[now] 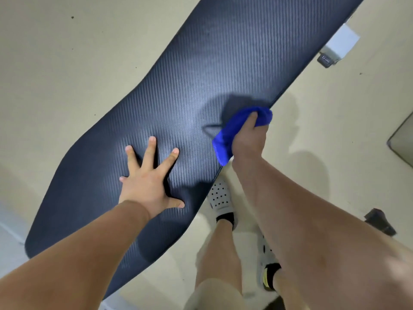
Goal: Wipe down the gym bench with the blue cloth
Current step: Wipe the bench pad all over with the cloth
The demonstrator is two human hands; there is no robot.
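The gym bench (201, 74) is a long dark navy pad with a ribbed texture, running diagonally from lower left to upper right. My left hand (149, 182) lies flat on its lower half with the fingers spread wide. My right hand (249, 135) is closed around a bunched blue cloth (228, 133) and holds it against the pad's right edge, about midway along the bench. Part of the cloth hangs below my fist over the edge.
Pale floor surrounds the bench. My legs and white perforated shoes (220, 195) stand just right of the pad. A white bench frame foot (339, 44) shows at upper right. A dark object (380, 221) lies on the floor at right, and a grey panel edge (402, 139) at far right.
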